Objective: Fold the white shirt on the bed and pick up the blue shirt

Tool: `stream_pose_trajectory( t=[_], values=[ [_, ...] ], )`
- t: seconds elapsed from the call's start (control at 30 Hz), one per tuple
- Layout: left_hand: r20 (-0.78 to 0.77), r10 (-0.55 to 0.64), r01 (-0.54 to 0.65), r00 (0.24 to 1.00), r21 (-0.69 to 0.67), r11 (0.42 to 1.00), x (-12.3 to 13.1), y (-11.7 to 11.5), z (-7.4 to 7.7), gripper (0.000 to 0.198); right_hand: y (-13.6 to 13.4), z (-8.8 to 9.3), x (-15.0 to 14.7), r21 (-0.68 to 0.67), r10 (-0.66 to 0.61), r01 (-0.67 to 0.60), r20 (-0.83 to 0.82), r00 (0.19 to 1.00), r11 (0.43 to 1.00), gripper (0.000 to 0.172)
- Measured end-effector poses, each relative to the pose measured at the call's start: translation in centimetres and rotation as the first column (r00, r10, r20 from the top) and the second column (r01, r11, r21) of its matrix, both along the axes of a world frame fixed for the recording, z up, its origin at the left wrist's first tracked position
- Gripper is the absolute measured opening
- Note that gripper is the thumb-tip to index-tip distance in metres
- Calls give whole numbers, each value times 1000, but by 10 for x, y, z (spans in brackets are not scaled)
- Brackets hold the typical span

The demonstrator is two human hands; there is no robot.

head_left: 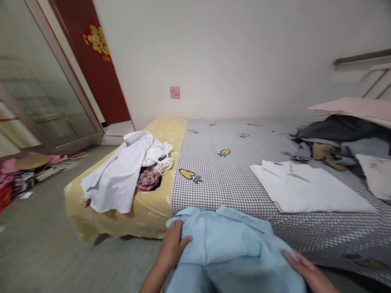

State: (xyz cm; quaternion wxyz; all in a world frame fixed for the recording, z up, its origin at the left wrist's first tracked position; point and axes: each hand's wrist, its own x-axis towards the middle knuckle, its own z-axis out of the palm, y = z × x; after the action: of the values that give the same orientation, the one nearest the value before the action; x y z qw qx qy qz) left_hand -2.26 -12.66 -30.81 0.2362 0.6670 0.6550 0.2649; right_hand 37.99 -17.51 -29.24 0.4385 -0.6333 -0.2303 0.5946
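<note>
Left hand (172,248) and right hand (308,270) lie open on a light-blue shirt (226,248);
left palm flat, fingers spread, gripping nothing; right seems equally relaxed, though partly cut off; a folded white shirt (305,189) lies far right.

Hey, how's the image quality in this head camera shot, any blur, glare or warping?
In the head view, the light is soft and even with no harsh shadows; wide-angle warping bends the edges of the bed; the glass door looks hazy with faint reflections; the bottom edge cuts off the light blue shirt and the right hand.
</note>
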Motion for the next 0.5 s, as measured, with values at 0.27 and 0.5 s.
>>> stream_pose_trajectory(
  t=[0.27,0.5],
  values=[
    [-262,-262,337,929,305,891,2,-71,-1,35,37,39,42,213,62,-174,449,891,961,36],
    [-125,-129,149,984,170,974,-7,-80,-42,71,0,-18,18,55,205,-210,86,975,976,51]
  ],
)
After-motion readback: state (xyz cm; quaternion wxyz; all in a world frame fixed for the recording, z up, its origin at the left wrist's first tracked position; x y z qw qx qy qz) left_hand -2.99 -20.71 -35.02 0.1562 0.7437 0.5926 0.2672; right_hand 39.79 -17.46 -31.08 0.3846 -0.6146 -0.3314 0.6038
